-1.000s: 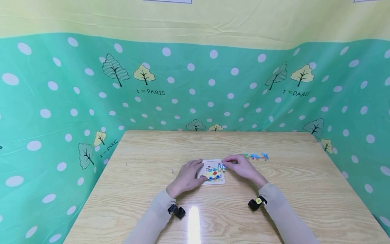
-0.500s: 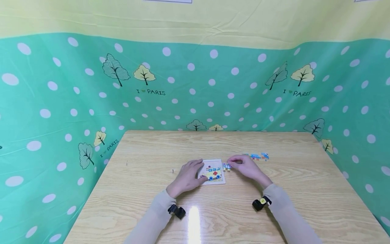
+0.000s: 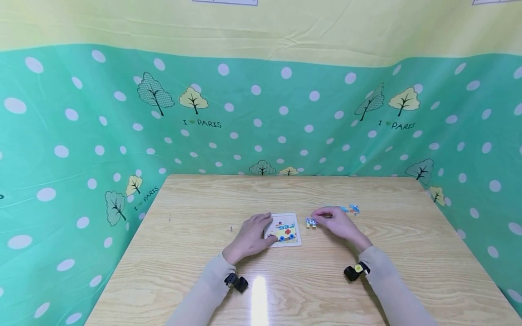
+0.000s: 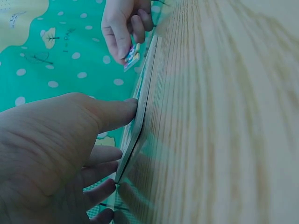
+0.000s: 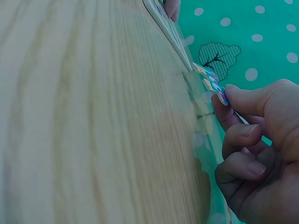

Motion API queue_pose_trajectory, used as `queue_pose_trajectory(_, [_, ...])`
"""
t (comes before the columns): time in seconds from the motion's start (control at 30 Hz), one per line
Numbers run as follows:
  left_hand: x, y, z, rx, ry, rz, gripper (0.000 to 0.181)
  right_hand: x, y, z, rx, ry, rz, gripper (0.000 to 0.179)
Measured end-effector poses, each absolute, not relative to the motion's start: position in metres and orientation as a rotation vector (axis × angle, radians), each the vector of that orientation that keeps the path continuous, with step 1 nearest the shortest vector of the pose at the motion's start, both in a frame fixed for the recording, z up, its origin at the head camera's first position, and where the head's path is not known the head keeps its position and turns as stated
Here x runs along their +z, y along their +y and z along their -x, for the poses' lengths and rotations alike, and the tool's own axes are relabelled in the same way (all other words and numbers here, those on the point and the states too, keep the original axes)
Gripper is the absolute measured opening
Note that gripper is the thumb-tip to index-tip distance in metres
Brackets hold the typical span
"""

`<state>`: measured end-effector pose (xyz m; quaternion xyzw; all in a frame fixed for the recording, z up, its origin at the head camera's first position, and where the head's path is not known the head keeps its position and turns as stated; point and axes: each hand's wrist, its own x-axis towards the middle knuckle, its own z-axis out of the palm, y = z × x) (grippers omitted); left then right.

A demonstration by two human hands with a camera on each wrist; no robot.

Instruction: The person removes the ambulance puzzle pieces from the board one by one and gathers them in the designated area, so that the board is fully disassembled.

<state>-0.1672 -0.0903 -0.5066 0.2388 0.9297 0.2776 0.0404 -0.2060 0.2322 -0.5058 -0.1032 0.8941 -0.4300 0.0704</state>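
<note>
Puzzle piece (image 5: 210, 79) pinched by one end between right fingers (image 5: 224, 112).

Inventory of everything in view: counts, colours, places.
Table: 1, light wood grain, lower head view
Cloth: sheet count unclear, white-dotted green under pale yellow, behind table
Signs: 2, pale, top edge, cut off
Puzzle board: 1, white-rimmed, yellow vehicle picture, mid-table
Held puzzle section: 1, multicoloured, right of board
Loose pieces: count unclear, blue and orange, farther right
Wrist cameras: 2, black, one per wrist
Sleeves: 2, light beige, both forearms
Left hand: 1, on board
Right hand: 1, pinching held section
</note>
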Motion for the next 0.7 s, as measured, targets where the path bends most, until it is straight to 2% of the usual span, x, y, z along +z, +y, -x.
queue_pose_trajectory(0.7, [-0.506, -0.090, 0.166, 0.842, 2.846, -0.729, 0.067, -0.508, 0.274, 0.205, -1.244, 2.743, 0.263, 0.032])
